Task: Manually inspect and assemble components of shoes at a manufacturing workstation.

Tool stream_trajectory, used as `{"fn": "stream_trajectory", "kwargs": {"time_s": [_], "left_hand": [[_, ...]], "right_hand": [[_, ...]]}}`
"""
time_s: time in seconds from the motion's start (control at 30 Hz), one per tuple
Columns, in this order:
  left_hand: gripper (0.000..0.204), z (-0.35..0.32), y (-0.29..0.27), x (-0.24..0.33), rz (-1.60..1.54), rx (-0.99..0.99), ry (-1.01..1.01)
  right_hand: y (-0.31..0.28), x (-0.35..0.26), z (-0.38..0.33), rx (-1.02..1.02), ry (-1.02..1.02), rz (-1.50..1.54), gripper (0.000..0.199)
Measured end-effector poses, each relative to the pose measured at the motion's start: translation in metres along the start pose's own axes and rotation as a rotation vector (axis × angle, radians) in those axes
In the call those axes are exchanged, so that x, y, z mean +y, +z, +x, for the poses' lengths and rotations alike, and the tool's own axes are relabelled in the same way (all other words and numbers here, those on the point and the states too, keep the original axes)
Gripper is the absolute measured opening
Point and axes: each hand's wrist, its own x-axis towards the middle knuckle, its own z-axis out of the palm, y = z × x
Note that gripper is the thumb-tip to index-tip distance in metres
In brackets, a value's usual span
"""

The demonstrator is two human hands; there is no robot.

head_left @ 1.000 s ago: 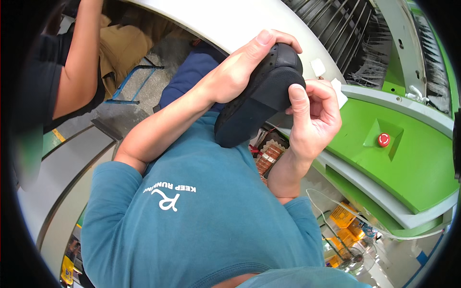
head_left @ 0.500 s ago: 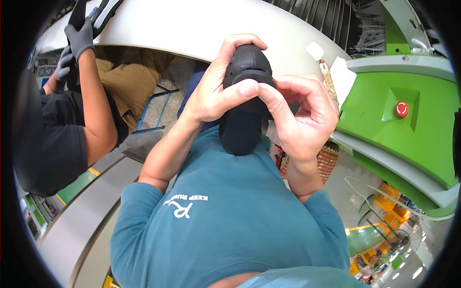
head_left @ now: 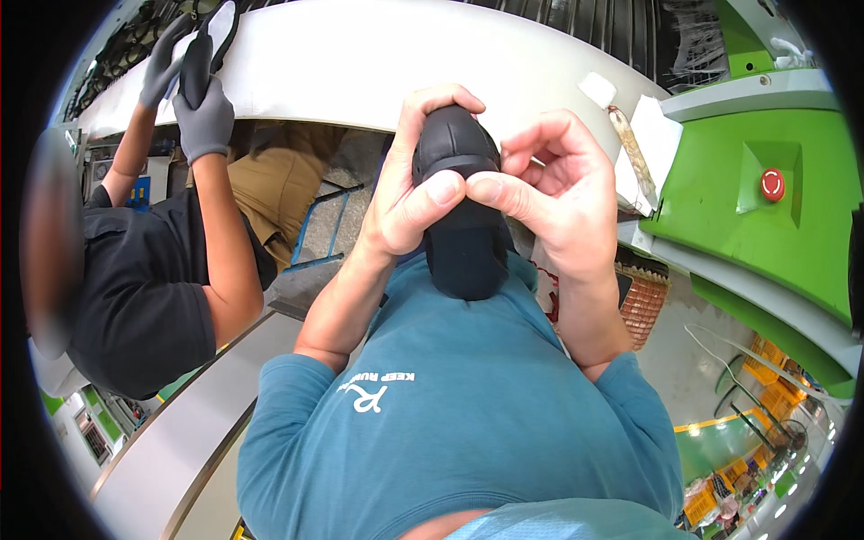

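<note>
We judge the black shoe [head_left: 466,263] formed, handling unfinished — not set down, held before the teal shirt [head_left: 477,405]. Left hand [head_left: 405,193]: fingers grasping its side. Right hand [head_left: 569,198]: thumb against it — grip, we cannot tell.

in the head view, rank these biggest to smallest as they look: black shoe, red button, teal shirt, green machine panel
1. Teal shirt
2. Green machine panel
3. Black shoe, partly covered
4. Red button
</note>
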Motion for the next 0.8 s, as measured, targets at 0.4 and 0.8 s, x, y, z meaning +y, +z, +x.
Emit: {"fn": "stream_trajectory", "kwargs": {"time_s": [0.4,0.8], "left_hand": [[0.085,0.065,-0.008,-0.026,-0.001,0.431,0.611],[0.070,-0.026,-0.075,-0.091,0.721,0.317,0.375]], "right_hand": [[0.029,-0.020,0.071,-0.097,-0.446,-0.471,0.036],[0.008,0.069,0.068,-0.279,-0.618,-0.758,0.020]]}}
